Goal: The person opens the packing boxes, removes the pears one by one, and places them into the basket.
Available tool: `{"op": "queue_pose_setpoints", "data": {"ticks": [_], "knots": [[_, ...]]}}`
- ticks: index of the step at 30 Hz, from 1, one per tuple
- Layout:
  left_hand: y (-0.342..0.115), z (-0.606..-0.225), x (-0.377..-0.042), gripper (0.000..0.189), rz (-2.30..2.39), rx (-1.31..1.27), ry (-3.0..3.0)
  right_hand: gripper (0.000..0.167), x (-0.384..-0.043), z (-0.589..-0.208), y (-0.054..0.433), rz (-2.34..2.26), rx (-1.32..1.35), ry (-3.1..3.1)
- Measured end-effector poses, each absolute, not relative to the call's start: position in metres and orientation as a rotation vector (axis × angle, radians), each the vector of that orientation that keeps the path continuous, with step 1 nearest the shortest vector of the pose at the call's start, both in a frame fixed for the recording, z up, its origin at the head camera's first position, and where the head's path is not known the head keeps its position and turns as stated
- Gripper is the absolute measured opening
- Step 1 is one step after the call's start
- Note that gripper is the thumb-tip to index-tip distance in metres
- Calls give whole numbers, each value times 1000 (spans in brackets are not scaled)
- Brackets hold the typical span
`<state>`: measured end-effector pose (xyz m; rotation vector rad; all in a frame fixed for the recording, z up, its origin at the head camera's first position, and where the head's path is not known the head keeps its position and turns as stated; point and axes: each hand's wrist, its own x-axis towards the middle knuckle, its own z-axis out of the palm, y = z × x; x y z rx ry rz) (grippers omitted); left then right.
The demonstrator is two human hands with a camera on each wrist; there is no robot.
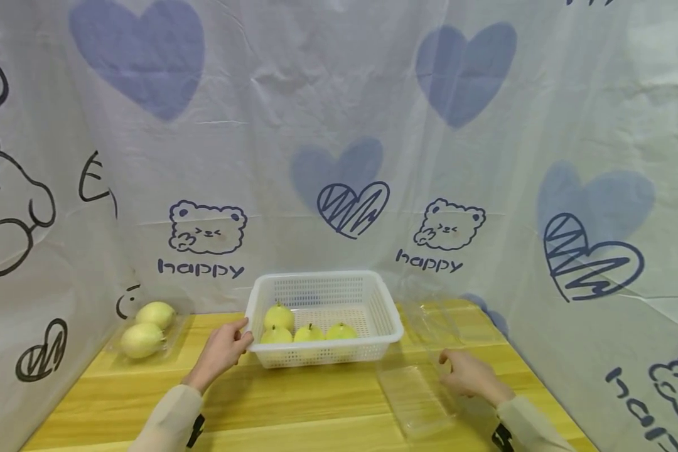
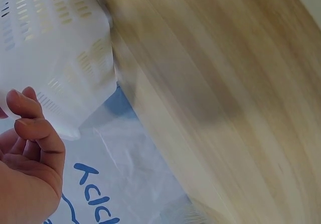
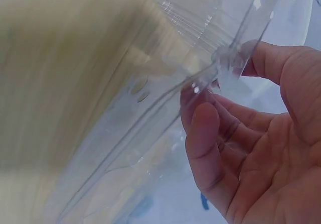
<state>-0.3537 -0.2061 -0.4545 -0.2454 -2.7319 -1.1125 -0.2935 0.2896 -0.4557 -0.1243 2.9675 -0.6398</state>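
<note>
My left hand (image 1: 221, 353) is at the left end of a white plastic basket (image 1: 326, 355), its fingers bent and its thumb and forefinger holding the rim. Several yellow pears (image 1: 309, 333) lie in the basket, along its front and left. In the right wrist view, a clear plastic box (image 3: 145, 116) has its edge pinched between the thumb and fingers of my right hand (image 3: 251, 133). From the head view, this right hand (image 1: 470, 375) stands over the right side of the table, and the thin clear plastic is hard to make out.
Two more yellow pears (image 1: 143, 339) sit in a clear tray (image 1: 176, 336) at the table's left back. More clear plastic (image 1: 437, 319) lies right of the basket. The wooden table (image 1: 294, 402) is enclosed at the back and sides by a printed cloth (image 1: 294, 251).
</note>
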Motion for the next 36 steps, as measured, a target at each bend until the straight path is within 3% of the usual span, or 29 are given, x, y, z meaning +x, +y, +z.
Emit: {"op": "queue_pose_setpoints", "data": {"ticks": [4,22,36], "knots": [[-206,-454,-353,52,-1119,-240,-2741,28,-294,-455,302,-628,-92,2974],[-205,-452,-353,52,-1102,-237,-2753,39,-303,-455,351,-578,8,3011],[-205,-452,-353,52,-1126,-240,-2751,41,-306,-446,360,-440,62,3063]]}}
